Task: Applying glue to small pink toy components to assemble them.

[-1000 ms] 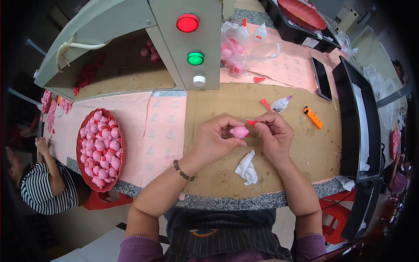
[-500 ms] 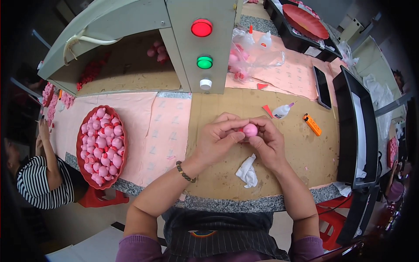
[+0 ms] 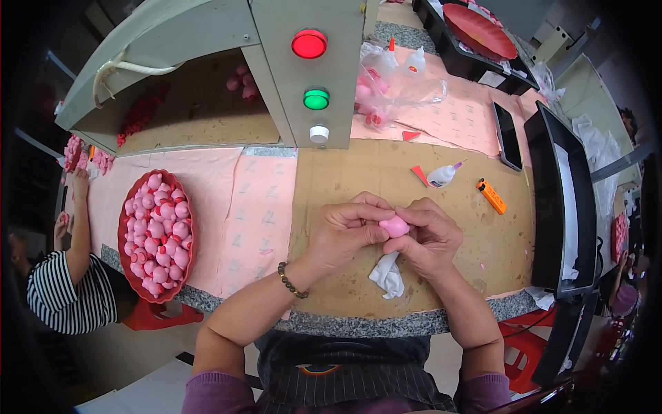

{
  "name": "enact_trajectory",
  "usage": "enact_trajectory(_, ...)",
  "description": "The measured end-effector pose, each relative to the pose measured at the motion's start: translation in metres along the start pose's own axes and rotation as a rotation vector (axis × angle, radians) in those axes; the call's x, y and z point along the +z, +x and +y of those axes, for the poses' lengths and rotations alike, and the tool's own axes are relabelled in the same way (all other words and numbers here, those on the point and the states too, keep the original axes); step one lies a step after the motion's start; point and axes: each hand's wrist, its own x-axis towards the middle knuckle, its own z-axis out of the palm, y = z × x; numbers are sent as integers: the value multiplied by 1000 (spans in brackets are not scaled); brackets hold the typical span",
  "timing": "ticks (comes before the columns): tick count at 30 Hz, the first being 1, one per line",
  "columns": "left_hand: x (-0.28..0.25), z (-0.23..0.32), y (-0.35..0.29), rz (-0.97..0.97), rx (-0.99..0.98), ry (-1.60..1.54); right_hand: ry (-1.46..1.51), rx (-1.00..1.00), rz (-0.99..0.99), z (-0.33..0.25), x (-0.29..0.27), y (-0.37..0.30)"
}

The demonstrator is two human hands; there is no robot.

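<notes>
A small pink rounded figure [image 3: 395,226] is pinched between my two hands above the brown board. My left hand [image 3: 350,226] grips its left side with thumb and fingers. From the other side, the thumb and fingertips of my right hand [image 3: 429,238] close on it. Part of the figure is covered by my fingers. Just below my hands lies a crumpled white tissue [image 3: 388,278]. Beyond them are a small glue bottle [image 3: 441,175] with a purple tip and a red scrap [image 3: 419,175].
A red tray [image 3: 193,259] heaped with pink and red figures stands at left. A grey machine housing [image 3: 274,69] with lights rises behind it. An orange cutter [image 3: 491,196], a phone [image 3: 507,136] and a black bin [image 3: 543,207] are at right. A person in striped sleeves [image 3: 77,286] works far left.
Both hands have moved slightly down toward me with the pink figure, which is now turned so a longer side shows. The co-worker's hands at far left have moved.
</notes>
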Motion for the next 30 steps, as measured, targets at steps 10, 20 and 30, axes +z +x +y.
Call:
enact_trajectory(10,-1,-9,-3,34,113,74,-132,-5,57,-3,6,-4)
enact_trajectory(20,1,-7,-3,46,98,59,-162,-11,59,-3,6,-5)
enact_trajectory(30,1,-7,-6,53,80,64,-160,13,63,-6,7,-7)
